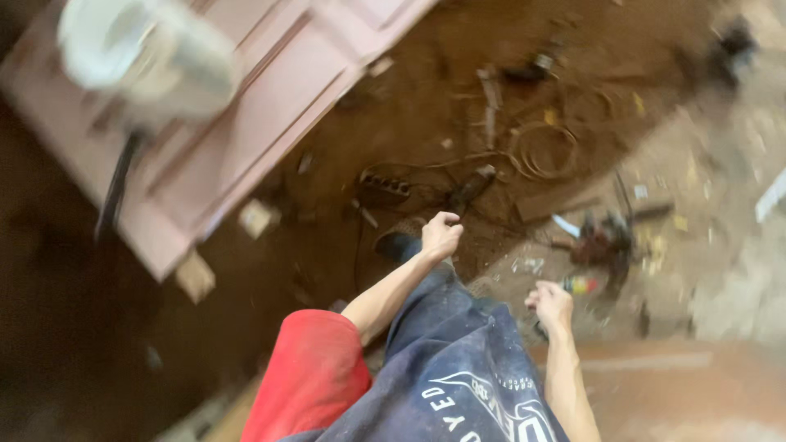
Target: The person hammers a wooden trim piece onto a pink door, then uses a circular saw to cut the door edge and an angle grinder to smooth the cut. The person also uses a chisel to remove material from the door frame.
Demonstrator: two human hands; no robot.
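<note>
Bare left hand (440,235) loosely fisted, empty; right hand (552,304) curled, contents unclear.

Beyond my left hand (440,236) I see a pale pink door (246,123) on brown dirt floor (344,270); behind it, red sleeve (311,372), navy apron (458,368) with white lettering.

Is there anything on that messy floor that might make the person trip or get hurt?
Maybe. A coil of wire and a cord by the power strip lie loose on the dirt floor just ahead of the left hand, so a foot might catch. Tools and scraps lie near the right hand; stepping on them might hurt. A pink door rests on small wooden blocks and might slip if bumped.
</note>
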